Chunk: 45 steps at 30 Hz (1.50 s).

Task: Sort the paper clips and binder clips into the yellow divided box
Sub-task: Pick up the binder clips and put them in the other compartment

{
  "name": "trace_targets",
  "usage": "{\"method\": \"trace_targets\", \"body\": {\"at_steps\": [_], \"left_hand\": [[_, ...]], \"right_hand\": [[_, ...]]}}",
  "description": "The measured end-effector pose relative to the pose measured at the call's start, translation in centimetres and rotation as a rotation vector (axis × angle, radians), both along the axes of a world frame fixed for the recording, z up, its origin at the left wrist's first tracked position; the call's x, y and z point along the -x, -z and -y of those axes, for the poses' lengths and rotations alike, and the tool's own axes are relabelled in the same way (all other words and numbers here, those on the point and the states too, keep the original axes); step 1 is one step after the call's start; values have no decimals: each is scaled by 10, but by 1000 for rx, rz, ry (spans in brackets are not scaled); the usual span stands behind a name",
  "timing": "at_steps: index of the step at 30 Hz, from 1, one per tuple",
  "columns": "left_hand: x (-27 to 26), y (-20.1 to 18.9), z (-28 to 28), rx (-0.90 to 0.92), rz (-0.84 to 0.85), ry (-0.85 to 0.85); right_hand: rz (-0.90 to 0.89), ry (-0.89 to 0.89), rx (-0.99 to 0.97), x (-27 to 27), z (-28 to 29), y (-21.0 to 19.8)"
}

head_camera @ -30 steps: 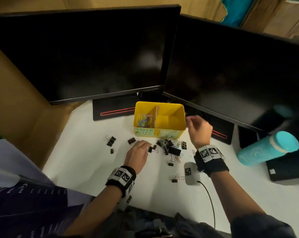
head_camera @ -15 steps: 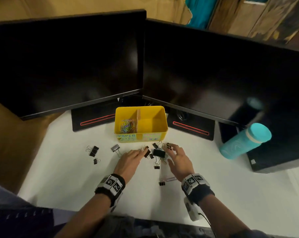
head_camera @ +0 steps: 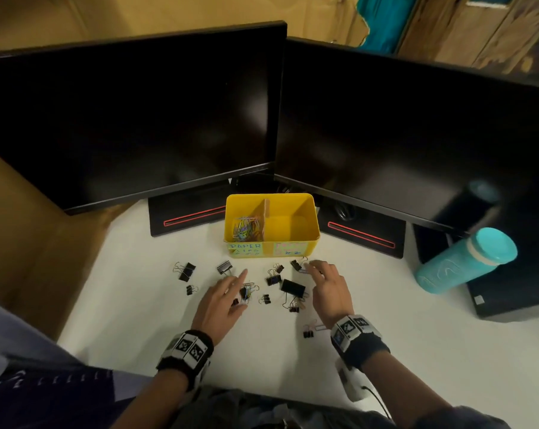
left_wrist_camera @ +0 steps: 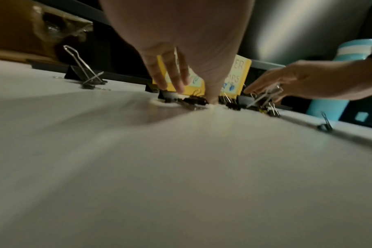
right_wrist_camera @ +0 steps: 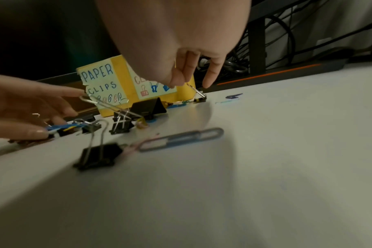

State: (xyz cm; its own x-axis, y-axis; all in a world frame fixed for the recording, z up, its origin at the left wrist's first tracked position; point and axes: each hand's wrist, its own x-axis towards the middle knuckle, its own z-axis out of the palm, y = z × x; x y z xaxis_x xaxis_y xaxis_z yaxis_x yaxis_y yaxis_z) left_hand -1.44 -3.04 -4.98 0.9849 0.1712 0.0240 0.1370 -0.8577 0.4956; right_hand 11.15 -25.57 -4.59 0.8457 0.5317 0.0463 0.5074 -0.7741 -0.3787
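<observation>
The yellow divided box [head_camera: 312,243] stands in front of the monitors. Its left compartment holds coloured paper clips [head_camera: 246,228]; the right one looks bare. Black binder clips [head_camera: 293,287] and a few paper clips [right_wrist_camera: 181,138] lie scattered on the white desk before it. My left hand [head_camera: 242,289] hovers low with straight, spread fingers, its thumb [right_wrist_camera: 32,133] touching a small tangle of blue and yellow paper clips [right_wrist_camera: 60,128]. My right hand [head_camera: 313,280] reaches down, fingertips [right_wrist_camera: 209,82] at the wire handle of a small binder clip [right_wrist_camera: 199,99] near the box's right front corner.
Two dark monitors [head_camera: 138,119] on black stands [head_camera: 364,233] wall off the back. A teal bottle [head_camera: 460,264] lies at the right beside a black case. More binder clips [head_camera: 186,270] sit to the left. A brown panel borders the desk's left side.
My right hand came down from the box's right rim to the desk clips. The left hand stayed over the clip tangle. The head view shifted.
</observation>
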Motion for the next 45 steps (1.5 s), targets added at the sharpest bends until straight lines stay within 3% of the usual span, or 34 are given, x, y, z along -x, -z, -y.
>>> {"method": "trace_targets", "body": {"at_steps": [2,6,10,15,19,24,29,33,35,41,45], "left_hand": [[-10,-1,-3,6,-33,-84],[-33,-6,0,-165,-161,-59],[-42,-6,5,-146,-136,-100],[-49,-6,9,-125,-108,-125],[-56,-7,21,-156,-190,-99],[-54,-7,25,-100,-89,-146],[-48,-9,23,-191,-97,-101],[-42,-8,28,-501,-64,81],[-40,-17,29,-531,17,97],[-62,-77,22,-319,358,-48],[-86,-93,4,-79,417,-135]], "right_hand": [[-16,-28,85,-8,-4,-1],[17,-99,288,-15,-11,-13],[37,-150,377,-10,0,-13],[93,-149,277,6,22,-10],[-1,-134,234,-1,8,-9],[4,-161,75,7,19,-7],[-43,98,57,6,58,7],[-38,-134,75,13,62,8],[-21,-271,59,21,66,5],[-44,-454,18,24,86,8],[62,-465,-73,24,80,13]]}}
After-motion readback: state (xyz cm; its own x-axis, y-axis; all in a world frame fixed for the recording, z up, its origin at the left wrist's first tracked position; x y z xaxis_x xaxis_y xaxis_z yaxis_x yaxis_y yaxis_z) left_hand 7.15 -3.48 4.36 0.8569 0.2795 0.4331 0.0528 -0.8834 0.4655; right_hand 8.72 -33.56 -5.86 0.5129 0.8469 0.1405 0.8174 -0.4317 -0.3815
